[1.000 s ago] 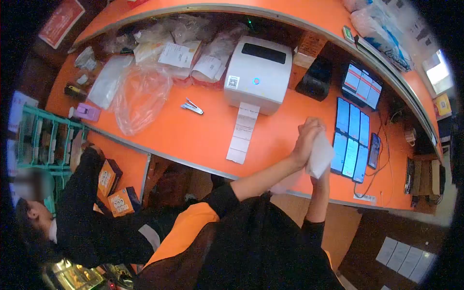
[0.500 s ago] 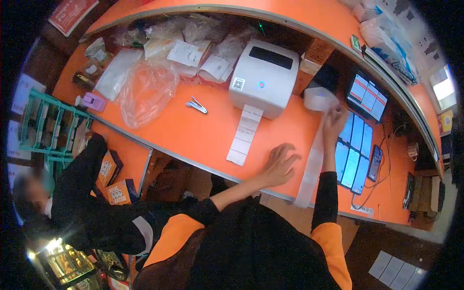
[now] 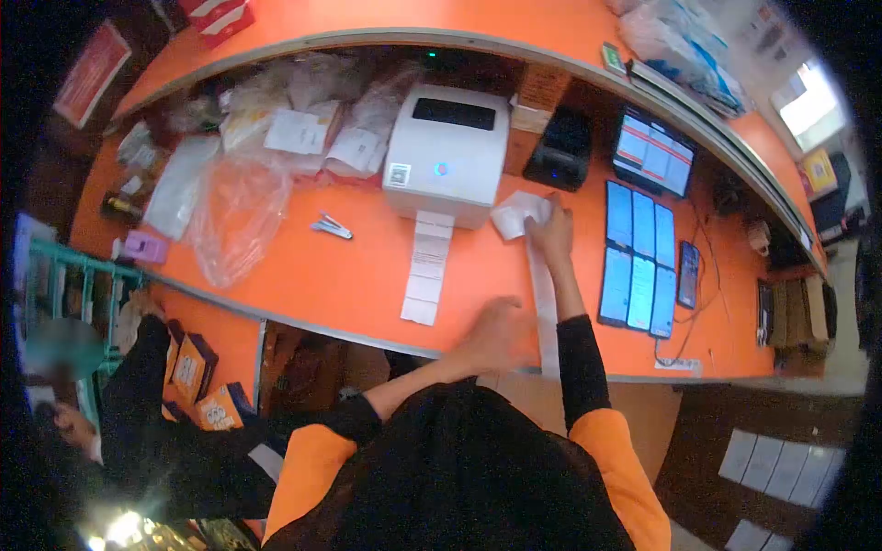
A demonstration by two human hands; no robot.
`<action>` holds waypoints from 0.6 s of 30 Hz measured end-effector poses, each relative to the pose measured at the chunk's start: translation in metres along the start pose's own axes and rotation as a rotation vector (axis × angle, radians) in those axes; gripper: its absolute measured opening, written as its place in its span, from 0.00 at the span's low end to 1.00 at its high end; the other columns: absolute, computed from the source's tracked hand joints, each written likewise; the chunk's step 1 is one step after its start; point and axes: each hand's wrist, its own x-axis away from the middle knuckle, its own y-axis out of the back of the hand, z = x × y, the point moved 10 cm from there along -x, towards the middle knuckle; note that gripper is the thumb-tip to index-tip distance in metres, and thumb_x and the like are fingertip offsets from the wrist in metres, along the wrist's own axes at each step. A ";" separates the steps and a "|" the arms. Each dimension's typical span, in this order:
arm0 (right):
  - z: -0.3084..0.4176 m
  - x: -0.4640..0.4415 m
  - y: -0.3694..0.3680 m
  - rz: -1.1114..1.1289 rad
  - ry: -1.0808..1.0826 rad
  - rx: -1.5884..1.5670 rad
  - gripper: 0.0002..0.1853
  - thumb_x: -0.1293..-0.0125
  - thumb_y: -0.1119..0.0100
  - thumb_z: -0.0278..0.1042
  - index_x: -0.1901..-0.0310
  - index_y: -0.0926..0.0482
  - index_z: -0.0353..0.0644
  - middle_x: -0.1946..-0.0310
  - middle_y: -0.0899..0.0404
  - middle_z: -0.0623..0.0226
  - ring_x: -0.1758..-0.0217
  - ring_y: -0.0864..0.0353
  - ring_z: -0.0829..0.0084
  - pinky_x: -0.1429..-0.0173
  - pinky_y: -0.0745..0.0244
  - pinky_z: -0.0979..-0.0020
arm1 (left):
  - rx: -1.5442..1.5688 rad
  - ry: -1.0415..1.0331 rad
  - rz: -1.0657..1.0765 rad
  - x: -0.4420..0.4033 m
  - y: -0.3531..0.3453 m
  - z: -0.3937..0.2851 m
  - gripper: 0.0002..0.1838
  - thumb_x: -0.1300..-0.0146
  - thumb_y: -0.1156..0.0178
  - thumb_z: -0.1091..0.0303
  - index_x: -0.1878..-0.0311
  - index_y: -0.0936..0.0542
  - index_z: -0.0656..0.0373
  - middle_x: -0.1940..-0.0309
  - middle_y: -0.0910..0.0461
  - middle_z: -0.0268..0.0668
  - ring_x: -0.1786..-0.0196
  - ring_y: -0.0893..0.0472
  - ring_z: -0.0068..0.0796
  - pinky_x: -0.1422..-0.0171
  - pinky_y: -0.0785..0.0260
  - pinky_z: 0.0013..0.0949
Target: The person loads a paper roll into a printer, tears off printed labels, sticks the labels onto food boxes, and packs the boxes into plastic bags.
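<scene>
My right hand [image 3: 553, 231] grips a white paper roll [image 3: 516, 215] just right of the label printer [image 3: 447, 156]. A long strip hangs from the roll past the counter's front edge, beside my right forearm. My left hand [image 3: 491, 338], blurred, is over the front edge, left of the strip, with fingers spread and nothing visible in it. A printed strip [image 3: 426, 275] comes out of the printer and lies on the orange counter [image 3: 358, 275]. A small stapler-like tool [image 3: 331, 227] rests to the left.
Six phones [image 3: 638, 257] form a block at the right, below a tablet [image 3: 654, 151]. A black device [image 3: 559, 149] stands behind the roll. Plastic bags [image 3: 241, 216] and packets [image 3: 301, 131] lie at the left. A co-worker in dark clothes [image 3: 156, 422] is at far left near orange boxes [image 3: 223, 409].
My hands, together around the white paper a second ago, are now apart. The roll has moved left, close to the printer, in my right hand, with its strip unrolled. The camera view has shifted.
</scene>
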 end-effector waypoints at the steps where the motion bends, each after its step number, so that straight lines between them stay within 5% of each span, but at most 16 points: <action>1: -0.009 -0.007 -0.002 -0.014 -0.019 0.012 0.34 0.46 0.32 0.45 0.38 0.28 0.42 0.52 0.22 0.44 0.46 0.22 0.48 0.44 0.27 0.47 | 0.011 -0.016 0.018 0.000 -0.024 -0.002 0.26 0.47 0.32 0.64 0.44 0.23 0.56 0.40 0.29 0.48 0.31 0.37 0.54 0.31 0.41 0.58; 3: -0.036 -0.024 -0.008 -0.060 -0.076 -0.089 0.24 0.44 0.37 0.37 0.45 0.26 0.43 0.59 0.17 0.56 0.65 0.17 0.57 0.61 0.23 0.63 | -0.330 -0.330 -0.019 0.010 -0.066 -0.020 0.28 0.46 0.31 0.53 0.41 0.22 0.48 0.40 0.27 0.46 0.28 0.37 0.57 0.30 0.43 0.62; 4: -0.047 -0.033 0.004 -0.075 -0.096 -0.076 0.24 0.44 0.37 0.37 0.45 0.26 0.43 0.59 0.17 0.56 0.65 0.17 0.57 0.61 0.23 0.63 | -0.315 -0.349 -0.005 0.007 -0.063 -0.028 0.28 0.46 0.31 0.53 0.41 0.22 0.48 0.40 0.27 0.46 0.28 0.37 0.57 0.30 0.43 0.62; 6: -0.091 -0.035 0.009 0.031 -0.412 -0.985 0.15 0.41 0.36 0.35 0.54 0.24 0.42 0.74 0.21 0.66 0.72 0.23 0.74 0.75 0.30 0.72 | -0.298 -0.330 0.187 0.002 -0.067 -0.031 0.24 0.45 0.32 0.48 0.46 0.18 0.47 0.40 0.26 0.41 0.25 0.41 0.55 0.27 0.50 0.63; 7: -0.082 -0.028 0.045 0.013 -0.484 -1.132 0.10 0.40 0.38 0.29 0.57 0.24 0.43 0.71 0.22 0.70 0.72 0.26 0.83 0.81 0.42 0.80 | -0.286 -0.348 0.204 0.001 -0.068 -0.025 0.24 0.45 0.32 0.48 0.46 0.18 0.47 0.40 0.26 0.41 0.25 0.41 0.55 0.27 0.50 0.63; 9: -0.067 -0.028 0.102 -0.078 -0.396 -1.697 0.11 0.42 0.39 0.25 0.57 0.24 0.43 0.64 0.23 0.71 0.65 0.22 0.75 0.62 0.23 0.73 | -0.118 -0.323 0.236 -0.003 -0.072 0.005 0.19 0.43 0.32 0.54 0.50 0.17 0.49 0.39 0.27 0.40 0.24 0.43 0.51 0.28 0.47 0.59; 10: -0.050 -0.024 0.138 -0.037 -0.338 -1.760 0.13 0.44 0.40 0.23 0.56 0.24 0.44 0.64 0.24 0.70 0.58 0.21 0.70 0.46 0.23 0.67 | 0.080 -0.251 0.133 -0.008 -0.061 0.025 0.14 0.41 0.34 0.61 0.51 0.17 0.50 0.41 0.26 0.42 0.24 0.42 0.48 0.29 0.45 0.56; 13: 0.027 0.021 0.243 -0.183 -0.033 -1.653 0.23 0.47 0.38 0.23 0.49 0.31 0.45 0.64 0.26 0.65 0.50 0.22 0.63 0.41 0.24 0.59 | 0.632 0.135 -0.268 -0.053 -0.028 0.102 0.12 0.31 0.46 0.62 0.53 0.19 0.57 0.42 0.26 0.43 0.31 0.33 0.42 0.31 0.39 0.50; 14: 0.032 0.037 0.246 -0.059 0.012 -1.496 0.25 0.47 0.38 0.23 0.46 0.30 0.45 0.62 0.25 0.63 0.48 0.21 0.64 0.39 0.25 0.59 | 0.746 0.193 -0.340 -0.070 -0.011 0.107 0.13 0.30 0.47 0.61 0.53 0.20 0.59 0.43 0.26 0.43 0.32 0.32 0.42 0.32 0.38 0.49; 17: 0.009 0.075 0.176 0.232 -0.086 -0.758 0.32 0.49 0.35 0.26 0.38 0.29 0.43 0.51 0.21 0.59 0.43 0.20 0.64 0.33 0.28 0.61 | 1.416 0.503 -0.368 -0.118 0.027 0.071 0.24 0.27 0.50 0.52 0.44 0.26 0.66 0.43 0.28 0.43 0.37 0.29 0.42 0.36 0.33 0.43; 18: 0.004 0.096 0.151 -0.075 -0.043 -0.451 0.35 0.49 0.33 0.29 0.36 0.29 0.40 0.43 0.21 0.58 0.42 0.19 0.62 0.35 0.28 0.63 | 1.420 0.483 -0.345 -0.132 0.035 0.059 0.24 0.27 0.50 0.52 0.44 0.26 0.66 0.43 0.28 0.43 0.37 0.29 0.42 0.36 0.33 0.43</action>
